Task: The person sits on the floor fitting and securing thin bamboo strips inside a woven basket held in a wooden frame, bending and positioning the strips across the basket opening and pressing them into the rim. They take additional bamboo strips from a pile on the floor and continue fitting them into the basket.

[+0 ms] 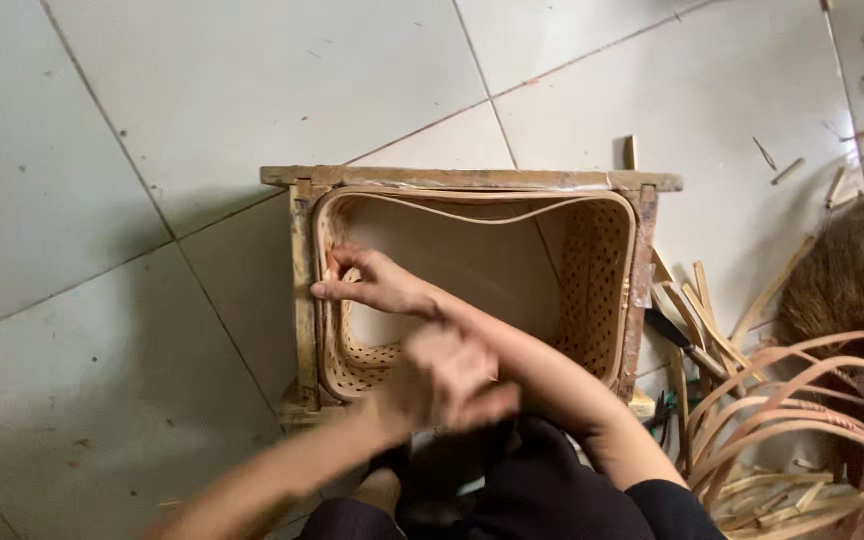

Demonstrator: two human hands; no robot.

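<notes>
A woven bamboo basket (597, 290) with an open lattice wall sits inside a rectangular wooden frame (472, 178) on the tiled floor. My right hand (372, 285) reaches across to the basket's left rim, and its fingers pinch the rim strip against the frame. My left hand (447, 380) is blurred and hovers with curled fingers over the near rim. What it holds is not visible. A thin loose strip (472, 215) bows along the far rim inside the basket.
Curved bamboo strips (802, 400) and short offcuts lie piled to the right of the frame. A brown brush-like bundle (842, 270) and a dark-handled tool (672, 330) lie there too. My dark-clothed knees are at the bottom edge. White floor tiles (152, 150) spread to the left and beyond.
</notes>
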